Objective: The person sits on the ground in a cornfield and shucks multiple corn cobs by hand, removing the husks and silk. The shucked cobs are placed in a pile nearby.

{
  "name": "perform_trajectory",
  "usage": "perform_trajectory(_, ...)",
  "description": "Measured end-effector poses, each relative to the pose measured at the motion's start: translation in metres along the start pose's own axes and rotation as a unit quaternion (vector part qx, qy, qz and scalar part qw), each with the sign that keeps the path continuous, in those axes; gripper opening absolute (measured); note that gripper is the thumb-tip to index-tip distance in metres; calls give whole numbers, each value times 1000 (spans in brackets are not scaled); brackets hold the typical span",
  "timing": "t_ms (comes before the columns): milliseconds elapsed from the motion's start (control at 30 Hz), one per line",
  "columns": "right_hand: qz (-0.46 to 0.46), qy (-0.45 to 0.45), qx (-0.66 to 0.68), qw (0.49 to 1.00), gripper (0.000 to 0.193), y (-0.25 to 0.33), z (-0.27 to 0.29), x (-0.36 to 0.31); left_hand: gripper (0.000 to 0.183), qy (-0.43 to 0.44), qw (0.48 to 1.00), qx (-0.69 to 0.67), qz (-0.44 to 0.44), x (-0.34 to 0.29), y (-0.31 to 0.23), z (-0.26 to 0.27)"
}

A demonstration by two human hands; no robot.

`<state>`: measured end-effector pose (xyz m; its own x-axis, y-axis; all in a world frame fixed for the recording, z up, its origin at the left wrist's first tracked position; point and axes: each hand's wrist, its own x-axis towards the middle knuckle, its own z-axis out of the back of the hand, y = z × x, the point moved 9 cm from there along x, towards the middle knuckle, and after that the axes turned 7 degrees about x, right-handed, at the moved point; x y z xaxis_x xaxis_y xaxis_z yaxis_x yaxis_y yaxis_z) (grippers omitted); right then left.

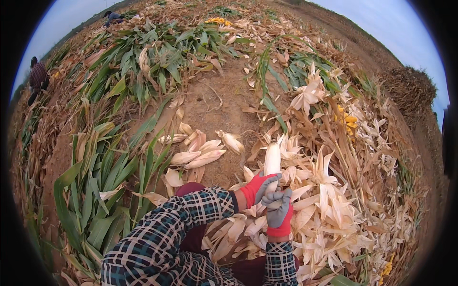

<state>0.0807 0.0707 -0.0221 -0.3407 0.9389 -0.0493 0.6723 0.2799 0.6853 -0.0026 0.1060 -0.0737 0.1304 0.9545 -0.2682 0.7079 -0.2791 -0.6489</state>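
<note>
My left fingers (267, 182), in a red and grey glove, curl closed around the lower part of a pale ear of corn (272, 159). The ear sticks out past them, its far end pointing away from me and tilted slightly upward. Just below, my right fingers (285, 200) bend shut on pale husk (274, 205) at the ear's near end; how much of the stalk end sits inside them I cannot tell. The two gloves almost touch, and my checked sleeves (143, 238) come up behind them from the lower edge of the view.

To the right, close against the right glove, a thick heap of dry husks (329, 209) spreads out and crowds that side. Left of the ear's far end, a single husked ear (231, 142) lies on the soil (224, 90), and a small group of husked ears (200, 155) rests just beyond it. Ahead, a strip of brown soil gives me the most open room, edged on the left and at its far end by green leaves (176, 52). Yellow cobs (349, 119) show past the heap on the right. Far left, a co-worker (37, 76) is low among the stalks.
</note>
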Motion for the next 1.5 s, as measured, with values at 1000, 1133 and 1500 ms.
perform_trajectory(1000,-35,45,-83,995,56,48,-4,-8,73,393,890,-69,221,-71,28,-80)
perform_trajectory(1133,-29,-53,-118,991,46,53,24,-2,57,341,909,30,239,-59,38,-67)
perform_trajectory(1500,218,-155,-198,943,32,113,46,-1,74,102,777,611,-115,-28,-5,-52)
